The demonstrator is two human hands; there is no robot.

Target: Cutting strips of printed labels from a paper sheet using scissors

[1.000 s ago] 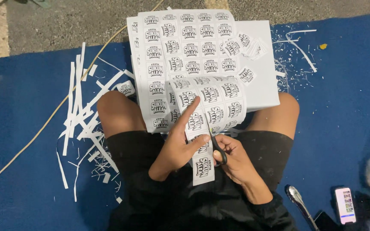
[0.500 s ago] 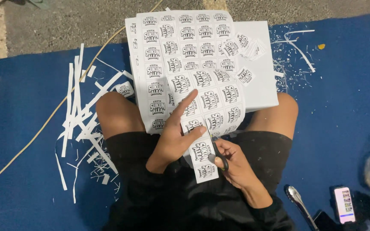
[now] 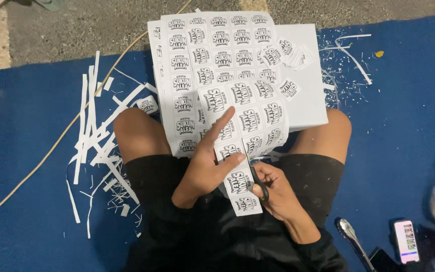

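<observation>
Many white paper offcuts [image 3: 94, 136] litter the blue mat [image 3: 21, 151] at far left; moving right, the left hand [image 3: 205, 166] pinches the printed label sheet [image 3: 237, 113] over the lap, thumb under, forefinger stretched flat along it, near the cut line. Sheet looks thin, light, floppy and easy to tear, so probably best held close beside the blades, as here. Right hand [image 3: 273, 194] is closed around the handles of black scissors [image 3: 255, 181], blades just parted on the sheet's lower strip; further right lie a white box [image 3: 308, 75], metal tool [image 3: 351, 234] and phone [image 3: 406, 241].
</observation>
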